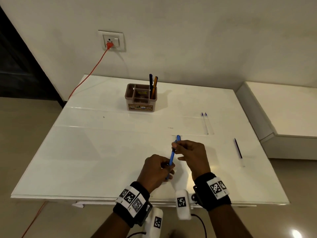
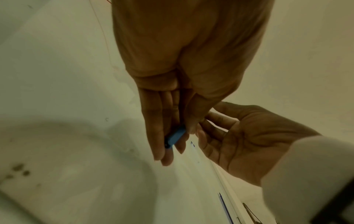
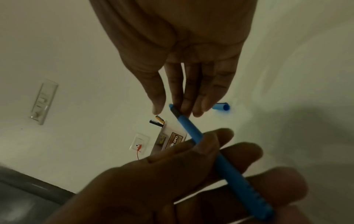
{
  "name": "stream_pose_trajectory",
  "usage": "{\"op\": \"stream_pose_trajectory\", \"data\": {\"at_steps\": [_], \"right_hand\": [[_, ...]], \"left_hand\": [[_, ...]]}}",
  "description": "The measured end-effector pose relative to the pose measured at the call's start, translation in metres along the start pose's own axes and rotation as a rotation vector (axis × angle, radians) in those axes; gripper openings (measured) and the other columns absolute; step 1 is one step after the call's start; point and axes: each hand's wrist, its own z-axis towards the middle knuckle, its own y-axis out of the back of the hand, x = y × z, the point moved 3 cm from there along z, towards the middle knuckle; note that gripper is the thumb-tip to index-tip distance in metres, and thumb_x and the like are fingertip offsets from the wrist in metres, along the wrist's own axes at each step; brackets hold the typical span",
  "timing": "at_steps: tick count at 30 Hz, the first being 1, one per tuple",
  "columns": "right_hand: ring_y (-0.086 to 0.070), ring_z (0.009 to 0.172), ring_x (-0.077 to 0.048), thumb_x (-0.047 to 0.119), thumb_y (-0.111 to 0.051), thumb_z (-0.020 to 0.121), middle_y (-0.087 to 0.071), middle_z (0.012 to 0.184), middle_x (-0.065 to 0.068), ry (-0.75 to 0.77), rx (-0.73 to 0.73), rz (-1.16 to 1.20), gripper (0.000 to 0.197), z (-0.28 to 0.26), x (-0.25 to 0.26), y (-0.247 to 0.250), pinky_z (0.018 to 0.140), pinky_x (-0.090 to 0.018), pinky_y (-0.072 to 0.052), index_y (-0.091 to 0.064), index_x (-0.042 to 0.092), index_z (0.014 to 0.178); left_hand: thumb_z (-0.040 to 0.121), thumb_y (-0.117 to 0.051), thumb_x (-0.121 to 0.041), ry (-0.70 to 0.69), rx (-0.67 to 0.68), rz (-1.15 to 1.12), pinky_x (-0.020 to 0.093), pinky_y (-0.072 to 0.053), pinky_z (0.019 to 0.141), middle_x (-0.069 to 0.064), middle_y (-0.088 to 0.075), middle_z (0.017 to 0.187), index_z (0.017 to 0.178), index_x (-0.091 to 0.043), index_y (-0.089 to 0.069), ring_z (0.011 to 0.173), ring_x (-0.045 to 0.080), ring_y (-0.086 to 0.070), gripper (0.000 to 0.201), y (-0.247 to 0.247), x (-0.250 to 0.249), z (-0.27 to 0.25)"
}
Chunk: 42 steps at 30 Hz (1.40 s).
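Right wrist: left grip (image 3: 172, 174) pinches slim blue pen (image 3: 228, 171); right grip (image 3: 182, 53), fingers (image 3: 189, 91) straight, touches it.

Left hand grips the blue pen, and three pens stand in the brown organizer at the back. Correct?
Not quite: only two pens stand in the brown organizer, as the head view shows. The left hand does grip the blue pen.
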Motion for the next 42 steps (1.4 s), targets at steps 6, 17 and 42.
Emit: {"op": "stream_pose_trajectory", "data": {"at_steps": [6,17,42], "right_hand": [[-0.072,0.069,-0.021,0.015,-0.086,0.079,-0.076,0.073,-0.014,0.074,-0.094,0.08,0.013,0.012,0.003,-0.001,0.063,-0.026,-0.058,-0.08,0.004,0.076],[-0.076,0.088,-0.024,0.015,-0.058,0.102,-0.08,0.096,-0.015,0.055,0.225,0.061,0.025,0.022,0.012,0.005,0.077,-0.032,-0.06,-0.078,0.002,0.108],[-0.076,0.078,-0.015,0.011,-0.07,0.093,-0.08,0.085,-0.011,0.054,0.067,0.04,0.013,0.033,0.014,0.004,0.072,-0.031,-0.057,-0.08,0.003,0.094]], "left_hand": [[0.094,-0.069,-0.014,-0.068,0.005,0.0,0.037,-0.065,0.073,0.015,-0.078,0.083,0.101,-0.004,-0.077,0.074,0.027,-0.078,0.016,-0.001,-0.003,0.0],[0.098,-0.062,-0.015,-0.094,0.066,0.001,0.036,-0.065,0.079,0.015,-0.078,0.089,0.107,-0.003,-0.075,0.08,0.026,-0.078,0.019,0.0,-0.005,0.004],[0.097,-0.062,-0.014,-0.073,0.024,0.015,0.037,-0.064,0.081,0.014,-0.078,0.09,0.109,-0.002,-0.074,0.08,0.026,-0.078,0.02,0.0,-0.006,0.006]]}}
